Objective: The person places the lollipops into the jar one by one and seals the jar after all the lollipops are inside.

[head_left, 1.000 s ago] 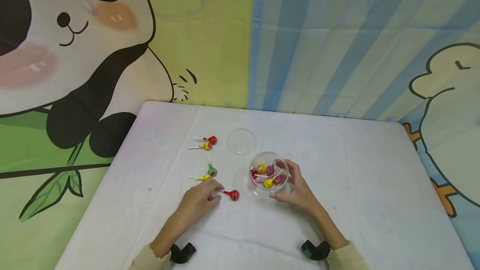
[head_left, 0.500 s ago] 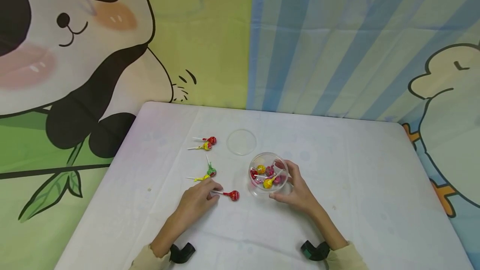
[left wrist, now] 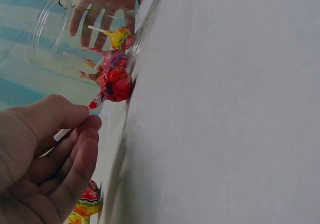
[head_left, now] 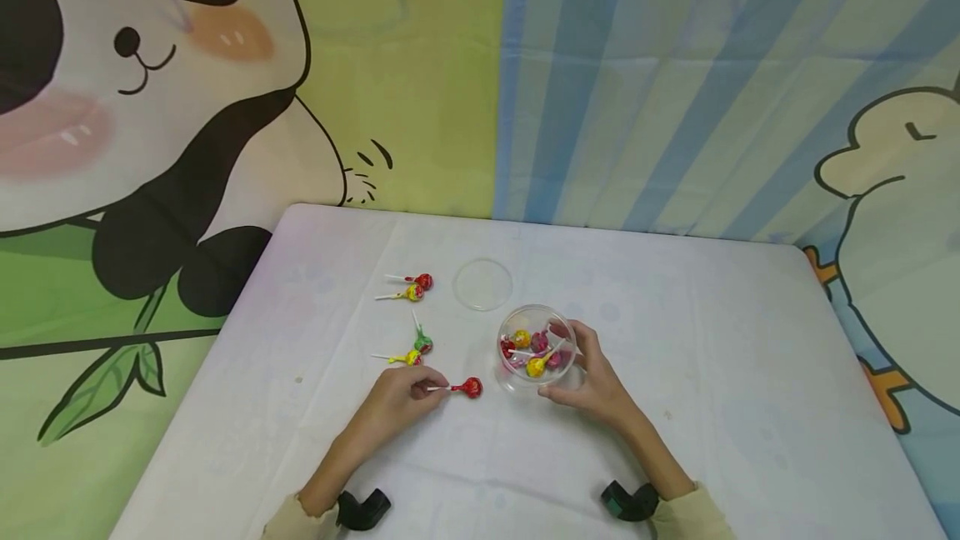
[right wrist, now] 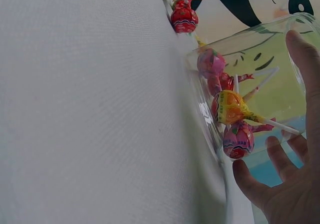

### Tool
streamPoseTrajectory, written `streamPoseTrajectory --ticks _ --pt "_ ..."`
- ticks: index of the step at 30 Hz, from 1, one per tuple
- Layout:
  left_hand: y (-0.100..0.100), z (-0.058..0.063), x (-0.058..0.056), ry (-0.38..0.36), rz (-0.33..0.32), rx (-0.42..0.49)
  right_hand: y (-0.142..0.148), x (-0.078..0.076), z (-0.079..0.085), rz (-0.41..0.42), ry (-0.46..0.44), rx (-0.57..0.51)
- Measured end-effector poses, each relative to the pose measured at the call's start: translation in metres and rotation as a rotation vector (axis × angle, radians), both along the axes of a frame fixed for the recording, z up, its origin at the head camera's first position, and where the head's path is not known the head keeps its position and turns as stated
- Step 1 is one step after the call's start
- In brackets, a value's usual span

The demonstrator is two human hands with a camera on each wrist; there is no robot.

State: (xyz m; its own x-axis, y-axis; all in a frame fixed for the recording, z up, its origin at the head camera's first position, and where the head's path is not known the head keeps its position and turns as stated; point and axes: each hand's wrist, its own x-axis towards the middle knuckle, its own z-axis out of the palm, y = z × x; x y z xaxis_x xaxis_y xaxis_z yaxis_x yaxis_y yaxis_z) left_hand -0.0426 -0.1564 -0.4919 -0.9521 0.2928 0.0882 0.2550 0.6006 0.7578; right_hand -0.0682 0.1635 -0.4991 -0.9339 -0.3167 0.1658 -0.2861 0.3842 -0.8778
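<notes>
My left hand [head_left: 399,400] pinches the white stick of a red-wrapped lollipop [head_left: 471,388] between thumb and fingers; its round head points toward the jar. In the left wrist view that red lollipop [left wrist: 117,85] looks close to the tabletop. My right hand [head_left: 592,377] grips the right side of a clear round jar [head_left: 504,369], which stands uncovered on the table. Several lollipops lie inside, among them a yellow one [right wrist: 231,107] and a pink one [right wrist: 238,140] seen from the right wrist.
A clear round lid [head_left: 483,284] lies behind the jar. Left of it are a red lollipop [head_left: 424,281] and a yellow one [head_left: 413,293]. Nearer my left hand lie a green lollipop [head_left: 423,343] and another yellow one [head_left: 412,357]. White cloth [head_left: 720,357] covers the table.
The left fingers have closed on the red lollipop's stick, and its head has shifted slightly right and away from me. The right hand and the jar stay in place.
</notes>
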Motion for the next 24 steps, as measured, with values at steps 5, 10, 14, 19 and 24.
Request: streamPoseTrajectory --ticks 5,10,14,19,24 --pt "0.001 -0.003 0.000 -0.069 0.031 0.083 0.000 0.000 -0.001 -0.002 0.007 0.003" --pt "-0.005 -0.002 -0.001 -0.164 0.052 0.155 0.001 0.001 -0.002 -0.007 0.005 0.004" --pt "-0.012 0.008 -0.003 -0.263 0.027 0.291 0.000 0.001 -0.002 -0.012 -0.005 0.008" --pt "-0.015 0.027 -0.002 -0.350 0.027 0.444 -0.001 0.000 -0.001 -0.010 -0.017 0.010" --pt "-0.013 0.040 -0.003 -0.361 0.055 0.481 -0.001 0.000 -0.002 0.000 -0.011 0.003"
